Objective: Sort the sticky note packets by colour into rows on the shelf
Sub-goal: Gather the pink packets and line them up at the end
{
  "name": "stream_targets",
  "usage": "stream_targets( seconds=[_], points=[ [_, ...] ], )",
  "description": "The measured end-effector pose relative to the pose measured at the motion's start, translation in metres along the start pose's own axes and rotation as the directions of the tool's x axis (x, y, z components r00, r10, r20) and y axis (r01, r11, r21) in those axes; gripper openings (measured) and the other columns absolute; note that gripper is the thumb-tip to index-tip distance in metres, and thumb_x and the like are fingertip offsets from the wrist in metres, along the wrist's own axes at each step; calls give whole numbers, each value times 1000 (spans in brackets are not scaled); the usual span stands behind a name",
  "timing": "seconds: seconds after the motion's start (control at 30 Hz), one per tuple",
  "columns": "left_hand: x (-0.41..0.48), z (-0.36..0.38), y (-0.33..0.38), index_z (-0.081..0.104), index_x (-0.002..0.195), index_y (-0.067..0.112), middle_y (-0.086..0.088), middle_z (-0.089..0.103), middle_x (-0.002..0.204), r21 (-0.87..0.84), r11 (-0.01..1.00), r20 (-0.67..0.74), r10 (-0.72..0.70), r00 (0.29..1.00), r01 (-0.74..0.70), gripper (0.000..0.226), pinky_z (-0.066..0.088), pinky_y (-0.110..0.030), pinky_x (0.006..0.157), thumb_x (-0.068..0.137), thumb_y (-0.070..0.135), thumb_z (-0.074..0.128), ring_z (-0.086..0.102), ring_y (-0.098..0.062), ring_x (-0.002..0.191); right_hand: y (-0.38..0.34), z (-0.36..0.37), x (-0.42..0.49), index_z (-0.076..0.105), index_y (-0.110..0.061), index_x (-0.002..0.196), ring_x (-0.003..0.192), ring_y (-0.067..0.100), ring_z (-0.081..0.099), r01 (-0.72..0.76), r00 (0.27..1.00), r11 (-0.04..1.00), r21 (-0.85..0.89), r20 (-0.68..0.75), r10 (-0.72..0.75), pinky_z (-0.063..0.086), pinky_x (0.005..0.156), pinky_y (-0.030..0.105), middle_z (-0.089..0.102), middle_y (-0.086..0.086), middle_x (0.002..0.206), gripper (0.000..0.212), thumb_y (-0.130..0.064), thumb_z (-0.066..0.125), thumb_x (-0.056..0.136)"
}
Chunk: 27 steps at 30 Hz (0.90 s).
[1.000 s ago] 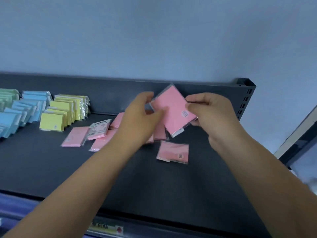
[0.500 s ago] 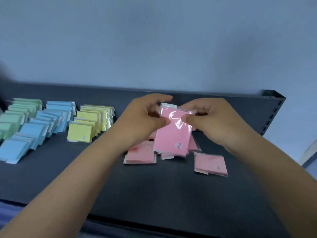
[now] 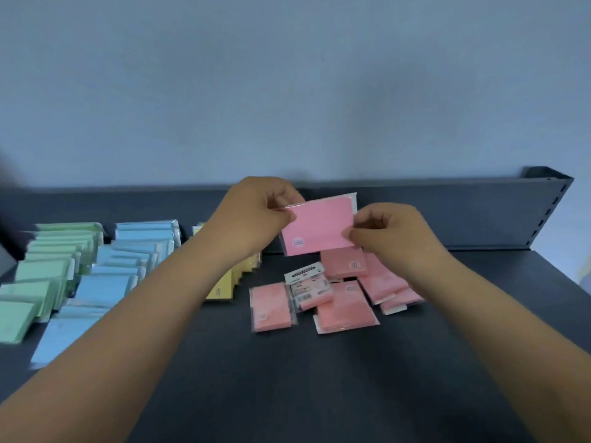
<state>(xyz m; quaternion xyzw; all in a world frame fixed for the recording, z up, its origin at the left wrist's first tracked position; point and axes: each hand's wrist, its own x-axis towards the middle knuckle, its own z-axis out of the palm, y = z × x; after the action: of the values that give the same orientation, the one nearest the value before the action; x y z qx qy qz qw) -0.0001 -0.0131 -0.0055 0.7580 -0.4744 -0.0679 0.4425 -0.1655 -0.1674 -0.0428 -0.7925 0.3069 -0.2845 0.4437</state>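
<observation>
Pink packet point(image 3: 319, 227) held in the air, just above the back of the loose pink pile point(image 3: 347, 306). Left hand point(image 3: 256, 215) pinches its left edge; right hand point(image 3: 390, 231) pinches its right edge. Pile lies on the dark shelf point(image 3: 319, 385). Left of the pile: yellow row point(image 3: 222, 284), then blue row point(image 3: 128, 266), then green row point(image 3: 48, 270) farthest out.

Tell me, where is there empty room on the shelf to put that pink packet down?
The pink packet fits on the bare shelf at the front, between the loose pink pile and the front edge, or right of that pile toward the shelf's end. The left is crowded: green row, blue row and yellow row sit close together.
</observation>
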Motion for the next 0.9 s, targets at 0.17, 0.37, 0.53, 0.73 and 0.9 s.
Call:
stream_targets(
  seconds=[0.17,0.37,0.53,0.73,0.9],
  points=[
    [20,-10,-16,77,92,22,9,73,86,146,989,18,-9,1000,6,28,50,-12,69,84,-1,64,68,-5,81,-8,27,20,63,-33,118,87,9,71,67,997,987,-148,-14,-69,53,79,26,76,-6,88,40,-17,78,85],
    [52,-18,-43,72,81,20,13,64,82,354,935,115,-15,993,-27,22,48,-24,73,83,-1,67,65,-14,90,-5,63,47,74,-19,94,76,6,65,110,992,926,-360,-14,-124,41,62,7,71,-10,81,10,-14,76,86],
    [68,-17,-48,71,81,22,6,68,91,484,857,227,74,971,-178,18,48,-27,73,82,4,69,65,-19,93,4,75,57,76,-15,86,74,15,64,15,996,907,-421,-70,-48,43,62,22,67,-10,70,7,-19,81,83],
    [70,-2,-55,70,87,20,-1,68,94,581,749,250,210,945,-320,28,44,-32,63,75,-1,57,63,-28,90,10,75,56,77,-12,85,82,22,65,-9,994,821,-571,-94,-54,43,68,30,74,3,82,10,-22,79,85],
    [69,15,-53,71,92,19,-1,68,97,600,722,279,213,936,-343,32,37,-30,57,75,-3,55,63,-27,91,14,58,55,77,-12,85,82,25,65,9,993,767,-641,-85,-82,47,71,32,72,4,80,9,-20,79,85]
  ],
)
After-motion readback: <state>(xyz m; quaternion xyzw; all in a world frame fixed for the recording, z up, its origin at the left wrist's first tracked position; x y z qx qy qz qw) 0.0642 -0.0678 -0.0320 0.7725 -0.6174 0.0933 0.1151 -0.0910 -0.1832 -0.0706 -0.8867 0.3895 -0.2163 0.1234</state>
